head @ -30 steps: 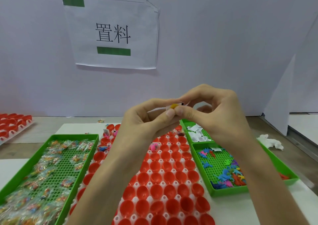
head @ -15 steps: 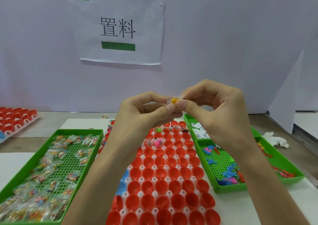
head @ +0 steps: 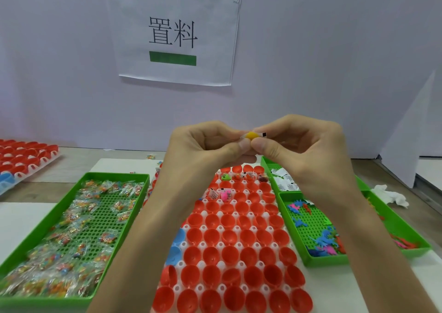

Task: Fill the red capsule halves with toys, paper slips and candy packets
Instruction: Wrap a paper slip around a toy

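Both hands are raised above the far end of the white rack of red capsule halves (head: 239, 238). My left hand (head: 203, 145) and my right hand (head: 299, 150) pinch between their fingertips a small yellow toy (head: 251, 135) together with a white paper slip (head: 263, 135) that has a black mark. A few far capsule halves hold toys and slips, such as a pink toy (head: 224, 196) and a green toy (head: 225, 176). The nearer halves look empty.
A green tray of candy packets (head: 71, 236) lies left of the rack. On the right, one green tray holds paper slips (head: 284, 183) and another holds small coloured toys (head: 320, 236). A second rack of red halves (head: 21, 154) sits far left. A crumpled tissue (head: 389, 195) lies far right.
My hands stay together, pinching the yellow toy and slip. The view has tilted and shifted slightly, so more of the near rack shows.
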{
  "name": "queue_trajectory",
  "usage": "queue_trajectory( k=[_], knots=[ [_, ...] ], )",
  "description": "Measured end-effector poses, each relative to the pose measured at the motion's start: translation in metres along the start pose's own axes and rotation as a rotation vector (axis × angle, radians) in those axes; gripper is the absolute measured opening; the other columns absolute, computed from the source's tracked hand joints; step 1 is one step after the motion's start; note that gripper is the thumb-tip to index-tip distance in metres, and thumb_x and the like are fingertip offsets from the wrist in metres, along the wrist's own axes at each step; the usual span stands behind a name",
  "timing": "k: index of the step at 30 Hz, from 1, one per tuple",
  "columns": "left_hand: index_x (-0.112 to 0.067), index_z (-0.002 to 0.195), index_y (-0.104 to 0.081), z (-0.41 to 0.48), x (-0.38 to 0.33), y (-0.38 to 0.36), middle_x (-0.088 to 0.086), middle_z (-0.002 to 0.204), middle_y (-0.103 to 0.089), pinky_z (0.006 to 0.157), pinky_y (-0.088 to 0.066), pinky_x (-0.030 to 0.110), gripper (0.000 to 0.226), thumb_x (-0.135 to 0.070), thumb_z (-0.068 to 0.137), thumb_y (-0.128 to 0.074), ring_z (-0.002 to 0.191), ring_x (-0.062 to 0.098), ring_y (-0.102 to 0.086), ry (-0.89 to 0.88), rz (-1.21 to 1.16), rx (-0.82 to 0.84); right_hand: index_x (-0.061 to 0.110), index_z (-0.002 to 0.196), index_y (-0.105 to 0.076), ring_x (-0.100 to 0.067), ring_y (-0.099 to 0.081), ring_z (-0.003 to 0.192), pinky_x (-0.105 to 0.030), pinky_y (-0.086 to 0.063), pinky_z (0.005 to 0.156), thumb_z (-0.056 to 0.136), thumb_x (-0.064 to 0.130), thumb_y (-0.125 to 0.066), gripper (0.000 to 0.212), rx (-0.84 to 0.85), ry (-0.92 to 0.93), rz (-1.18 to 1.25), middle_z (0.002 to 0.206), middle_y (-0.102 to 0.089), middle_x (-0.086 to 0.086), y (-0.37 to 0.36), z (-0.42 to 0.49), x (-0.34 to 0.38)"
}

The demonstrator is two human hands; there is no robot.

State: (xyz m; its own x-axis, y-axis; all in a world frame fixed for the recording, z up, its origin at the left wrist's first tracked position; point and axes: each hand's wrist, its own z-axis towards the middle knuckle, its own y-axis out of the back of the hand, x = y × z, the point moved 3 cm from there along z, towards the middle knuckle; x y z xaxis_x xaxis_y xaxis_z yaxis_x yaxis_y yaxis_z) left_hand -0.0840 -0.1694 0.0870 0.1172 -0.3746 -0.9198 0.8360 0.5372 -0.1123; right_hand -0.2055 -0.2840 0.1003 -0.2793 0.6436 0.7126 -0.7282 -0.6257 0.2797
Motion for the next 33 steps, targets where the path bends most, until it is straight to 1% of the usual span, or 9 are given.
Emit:
queue_trajectory(
  k=[4, 7, 11, 14, 17, 23, 28, 31, 33],
  knots=[
    [-0.003, 0.093, -0.074, 0.002, 0.003, 0.011, 0.008, 0.086, -0.079, 0.072, -0.06, 0.022, 0.011, -0.006, 0.082, -0.076, 0.081, 0.023, -0.077, 0.076, 0.121, 0.07, 0.026, 0.082, -0.076, -0.015, -0.075, 0.082, -0.028, -0.06, 0.077, 0.077, 0.028, -0.078, 0.006, 0.065, -0.029, 0.01, 0.084, -0.078, 0.004, -0.002, 0.0, -0.007],
    [-0.011, 0.092, -0.077, 0.004, 0.006, 0.018, 0.002, 0.08, -0.079, 0.073, -0.059, 0.02, 0.007, -0.012, 0.084, -0.077, 0.077, 0.016, -0.077, 0.092, 0.306, 0.089, 0.023, 0.079, -0.077, -0.018, -0.075, 0.081, -0.029, -0.06, 0.076, 0.077, 0.02, -0.081, 0.005, 0.088, -0.084, 0.043, 0.081, -0.077, 0.0, -0.007, 0.0, -0.021],
    [-0.027, 0.105, -0.073, 0.009, 0.014, 0.035, -0.01, 0.077, -0.077, 0.075, -0.06, 0.021, 0.015, -0.018, 0.093, -0.07, 0.071, 0.004, -0.074, 0.129, 0.588, 0.004, 0.022, 0.079, -0.078, -0.007, -0.073, 0.073, -0.019, -0.057, 0.071, 0.081, 0.012, -0.081, 0.011, 0.108, -0.174, -0.161, 0.075, -0.076, 0.008, -0.006, 0.0, -0.052],
    [-0.026, 0.107, -0.072, 0.009, 0.008, 0.061, -0.009, 0.079, -0.078, 0.076, -0.06, 0.027, 0.015, -0.018, 0.095, -0.066, 0.072, 0.008, -0.075, 0.15, 0.563, -0.139, 0.027, 0.075, -0.079, 0.002, -0.065, 0.064, -0.008, -0.046, 0.061, 0.081, 0.014, -0.081, 0.014, 0.159, -0.242, -0.418, 0.067, -0.072, 0.017, -0.008, -0.003, -0.082],
    [-0.025, 0.099, -0.074, 0.004, -0.004, 0.085, -0.006, 0.08, -0.078, 0.073, -0.061, 0.027, 0.014, -0.017, 0.097, -0.063, 0.072, 0.012, -0.076, 0.131, 0.491, -0.243, 0.031, 0.076, -0.079, 0.002, -0.06, 0.066, -0.015, -0.042, 0.062, 0.081, 0.021, -0.08, 0.011, 0.194, -0.291, -0.597, 0.066, -0.068, 0.021, -0.013, -0.008, -0.106],
    [-0.021, 0.099, -0.074, -0.004, -0.015, 0.106, -0.004, 0.083, -0.078, 0.079, -0.059, 0.033, 0.014, -0.018, 0.099, -0.06, 0.074, 0.015, -0.076, 0.09, 0.439, -0.329, 0.034, 0.078, -0.079, 0.001, -0.061, 0.071, -0.026, -0.05, 0.069, 0.081, 0.03, -0.078, 0.005, 0.255, -0.356, -0.696, 0.07, -0.064, 0.027, -0.027, -0.012, -0.128],
    [-0.022, 0.099, -0.073, -0.005, -0.016, 0.108, -0.005, 0.083, -0.078, 0.079, -0.059, 0.033, 0.015, -0.019, 0.1, -0.059, 0.074, 0.013, -0.076, 0.089, 0.445, -0.329, 0.035, 0.074, -0.077, 0.006, -0.057, 0.066, -0.023, -0.044, 0.069, 0.08, 0.031, -0.077, 0.007, 0.281, -0.355, -0.754, 0.068, -0.065, 0.024, -0.037, -0.012, -0.13],
    [-0.023, 0.098, -0.073, -0.006, -0.016, 0.112, -0.006, 0.083, -0.078, 0.078, -0.059, 0.031, 0.015, -0.02, 0.1, -0.059, 0.073, 0.013, -0.075, 0.089, 0.447, -0.332, 0.034, 0.075, -0.077, 0.007, -0.055, 0.066, -0.023, -0.044, 0.074, 0.081, 0.03, -0.076, 0.007, 0.295, -0.357, -0.794, 0.067, -0.063, 0.025, -0.042, -0.011, -0.128],
    [-0.024, 0.097, -0.073, -0.007, -0.016, 0.116, -0.006, 0.083, -0.078, 0.077, -0.058, 0.031, 0.016, -0.02, 0.1, -0.058, 0.072, 0.013, -0.075, 0.087, 0.451, -0.344, 0.035, 0.071, -0.074, 0.007, -0.055, 0.066, -0.018, -0.041, 0.068, 0.081, 0.027, -0.076, 0.013, 0.306, -0.374, -0.808, 0.068, -0.062, 0.023, -0.043, -0.011, -0.129]
  ],
)
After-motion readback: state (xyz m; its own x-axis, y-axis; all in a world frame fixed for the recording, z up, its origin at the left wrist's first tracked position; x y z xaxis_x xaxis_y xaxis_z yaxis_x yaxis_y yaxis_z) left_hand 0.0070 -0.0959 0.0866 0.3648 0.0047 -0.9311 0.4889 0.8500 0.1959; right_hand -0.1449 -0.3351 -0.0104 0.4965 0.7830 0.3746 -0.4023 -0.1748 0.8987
